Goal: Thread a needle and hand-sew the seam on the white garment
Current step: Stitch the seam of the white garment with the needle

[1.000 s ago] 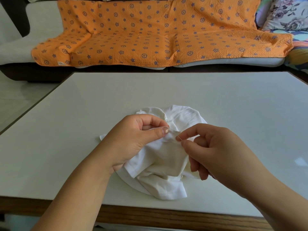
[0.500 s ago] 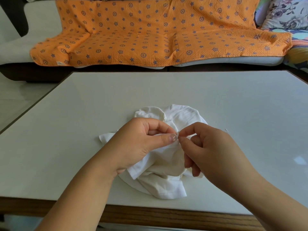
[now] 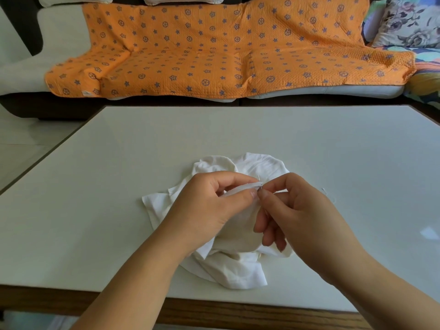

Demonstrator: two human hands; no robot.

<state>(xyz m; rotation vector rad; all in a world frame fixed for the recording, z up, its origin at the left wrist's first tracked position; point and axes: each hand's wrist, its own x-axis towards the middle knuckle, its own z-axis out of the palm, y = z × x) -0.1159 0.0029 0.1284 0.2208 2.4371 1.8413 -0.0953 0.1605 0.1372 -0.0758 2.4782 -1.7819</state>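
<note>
My left hand (image 3: 209,203) pinches a fold of the white garment (image 3: 238,265) between thumb and forefinger. The rest of the cloth lies crumpled on the table (image 3: 238,129) under both hands, near the front edge. My right hand (image 3: 302,210) pinches the needle (image 3: 259,179) just beside that fold. The needle stands almost upright, its tip pointing away from me, so I judge the pull must go upward, and it belongs to the right hand.

White table top (image 3: 238,129), wooden front edge (image 3: 214,313). Behind it stands a pale sofa (image 3: 62,27) draped with orange blanket (image 3: 214,48), blue star print. Floral cushion (image 3: 409,22) far right. Tiled floor (image 3: 23,144) at left.
</note>
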